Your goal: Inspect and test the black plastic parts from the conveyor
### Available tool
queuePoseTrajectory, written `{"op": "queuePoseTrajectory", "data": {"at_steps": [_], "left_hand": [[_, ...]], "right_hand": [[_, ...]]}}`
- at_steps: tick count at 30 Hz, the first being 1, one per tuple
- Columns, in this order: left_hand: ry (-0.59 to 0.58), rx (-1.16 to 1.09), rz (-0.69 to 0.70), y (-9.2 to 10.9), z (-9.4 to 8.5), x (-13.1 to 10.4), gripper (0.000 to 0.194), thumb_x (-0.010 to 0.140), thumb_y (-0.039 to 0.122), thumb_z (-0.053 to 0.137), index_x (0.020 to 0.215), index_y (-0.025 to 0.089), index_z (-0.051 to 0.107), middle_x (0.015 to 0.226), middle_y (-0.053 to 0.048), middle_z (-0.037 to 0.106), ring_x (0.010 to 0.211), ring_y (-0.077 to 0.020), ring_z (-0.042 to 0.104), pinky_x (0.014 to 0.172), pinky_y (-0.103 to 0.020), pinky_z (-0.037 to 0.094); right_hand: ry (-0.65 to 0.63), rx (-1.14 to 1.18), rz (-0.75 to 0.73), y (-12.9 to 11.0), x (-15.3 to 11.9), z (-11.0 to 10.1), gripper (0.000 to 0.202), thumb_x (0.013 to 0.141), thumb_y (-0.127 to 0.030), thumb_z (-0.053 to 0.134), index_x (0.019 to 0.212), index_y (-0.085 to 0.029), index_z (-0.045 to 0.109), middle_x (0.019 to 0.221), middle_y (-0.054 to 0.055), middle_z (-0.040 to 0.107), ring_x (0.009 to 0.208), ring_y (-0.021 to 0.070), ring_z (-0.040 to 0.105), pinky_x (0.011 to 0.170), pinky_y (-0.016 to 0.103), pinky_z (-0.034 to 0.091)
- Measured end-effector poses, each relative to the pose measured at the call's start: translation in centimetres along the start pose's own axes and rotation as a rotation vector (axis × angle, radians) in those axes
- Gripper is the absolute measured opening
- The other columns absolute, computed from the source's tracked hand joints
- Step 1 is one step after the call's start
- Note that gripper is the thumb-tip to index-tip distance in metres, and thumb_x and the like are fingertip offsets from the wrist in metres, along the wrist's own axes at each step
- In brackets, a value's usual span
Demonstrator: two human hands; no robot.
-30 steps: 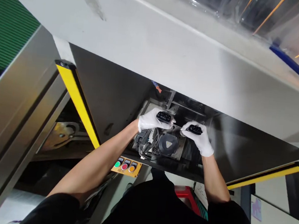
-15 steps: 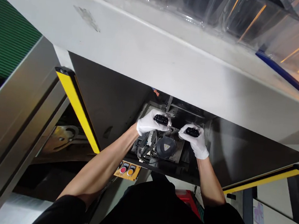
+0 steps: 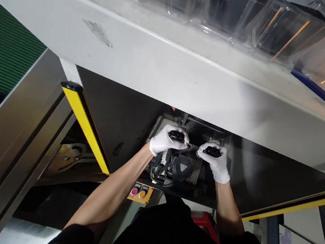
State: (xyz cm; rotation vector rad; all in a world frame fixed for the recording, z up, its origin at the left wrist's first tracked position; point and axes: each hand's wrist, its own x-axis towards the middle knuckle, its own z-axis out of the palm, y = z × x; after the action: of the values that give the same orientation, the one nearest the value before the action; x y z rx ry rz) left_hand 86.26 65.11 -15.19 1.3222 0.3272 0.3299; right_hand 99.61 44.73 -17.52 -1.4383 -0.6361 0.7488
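White gloves cover both hands, which are raised over the machine base. My left hand is closed round a glossy black oval part. A similar black oval part is gripped in my right hand, a short way to the right. What exactly these parts are, I cannot make out. Below and between the hands lies a dark round motor-like housing with a triangular label, cables running beside it.
A broad white panel crosses above the hands, with clear plastic trays on top. Yellow light-curtain bars stand at both sides. A button box with red and orange buttons sits below, near a red object.
The view has shifted, so everything sits slightly lower and further right. Both hands still hold the black parts, which look a little more tilted.
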Motion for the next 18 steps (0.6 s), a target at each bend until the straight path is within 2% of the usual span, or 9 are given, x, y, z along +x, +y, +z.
{"op": "queuePoseTrajectory", "data": {"at_steps": [2,5,7,9,11,13,15,18], "left_hand": [[-0.003,0.006,0.076,1.5,0.2,0.0,0.025,0.061,0.030,0.093,0.070,0.017,0.074,0.073,-0.004,0.074,0.068,-0.0184,0.068,0.071,-0.033,0.059],[-0.066,0.186,0.060,3.5,0.8,-1.9,0.024,0.063,0.030,0.094,0.075,0.017,0.077,0.081,-0.007,0.077,0.076,-0.0213,0.071,0.077,-0.034,0.060],[0.040,0.193,-0.005,3.9,0.9,-5.0,0.027,0.067,0.033,0.094,0.081,0.016,0.078,0.083,-0.007,0.078,0.078,-0.0215,0.071,0.078,-0.033,0.059],[0.199,0.084,-0.098,3.5,0.7,-9.6,0.036,0.071,0.040,0.093,0.094,0.016,0.077,0.084,-0.007,0.078,0.076,-0.0210,0.071,0.078,-0.034,0.060],[0.279,-0.039,-0.188,2.4,0.6,-15.0,0.043,0.077,0.051,0.089,0.100,0.017,0.074,0.083,-0.007,0.076,0.074,-0.0211,0.071,0.074,-0.034,0.059],[0.297,-0.083,-0.254,1.1,1.2,-20.7,0.042,0.086,0.060,0.078,0.092,0.018,0.072,0.080,-0.008,0.075,0.074,-0.0217,0.070,0.074,-0.035,0.058],[0.368,-0.128,-0.330,-0.3,2.5,-26.2,0.042,0.090,0.063,0.072,0.085,0.021,0.069,0.079,-0.008,0.074,0.075,-0.0230,0.070,0.077,-0.038,0.057],[0.669,-0.282,-0.383,-2.4,4.1,-33.9,0.041,0.078,0.061,0.084,0.086,0.025,0.064,0.075,-0.007,0.074,0.074,-0.0263,0.072,0.081,-0.043,0.058]], "right_hand": [[-0.010,0.001,0.009,0.1,0.0,0.1,0.010,0.075,-0.023,0.087,0.079,-0.023,0.078,0.082,0.002,0.075,0.080,0.0210,0.069,0.079,0.037,0.057],[-0.008,-0.061,0.009,-0.8,0.3,-0.3,0.012,0.073,-0.025,0.088,0.079,-0.023,0.078,0.083,0.002,0.075,0.080,0.0216,0.069,0.079,0.038,0.058],[0.069,-0.014,-0.059,-2.4,0.5,-1.0,0.015,0.071,-0.028,0.089,0.077,-0.025,0.076,0.078,0.001,0.073,0.077,0.0218,0.070,0.078,0.040,0.060],[0.091,0.024,-0.134,-4.5,0.7,-1.3,0.016,0.072,-0.030,0.089,0.078,-0.027,0.075,0.077,0.000,0.072,0.078,0.0228,0.071,0.080,0.041,0.061],[-0.070,-0.080,-0.107,-6.1,0.2,-0.3,0.015,0.075,-0.032,0.089,0.083,-0.027,0.077,0.083,0.002,0.075,0.083,0.0247,0.072,0.084,0.043,0.061],[-0.361,-0.242,0.015,-6.3,-1.3,2.3,0.016,0.079,-0.034,0.087,0.089,-0.026,0.078,0.092,0.004,0.078,0.087,0.0256,0.073,0.085,0.042,0.061],[-0.629,-0.272,0.160,-4.9,-4.0,6.0,0.019,0.085,-0.040,0.082,0.098,-0.027,0.076,0.090,0.004,0.078,0.084,0.0254,0.073,0.083,0.040,0.061],[-0.878,-0.214,0.323,-0.8,-9.5,12.1,0.021,0.097,-0.050,0.067,0.095,-0.028,0.070,0.080,0.003,0.074,0.077,0.0248,0.072,0.081,0.040,0.060]]}}
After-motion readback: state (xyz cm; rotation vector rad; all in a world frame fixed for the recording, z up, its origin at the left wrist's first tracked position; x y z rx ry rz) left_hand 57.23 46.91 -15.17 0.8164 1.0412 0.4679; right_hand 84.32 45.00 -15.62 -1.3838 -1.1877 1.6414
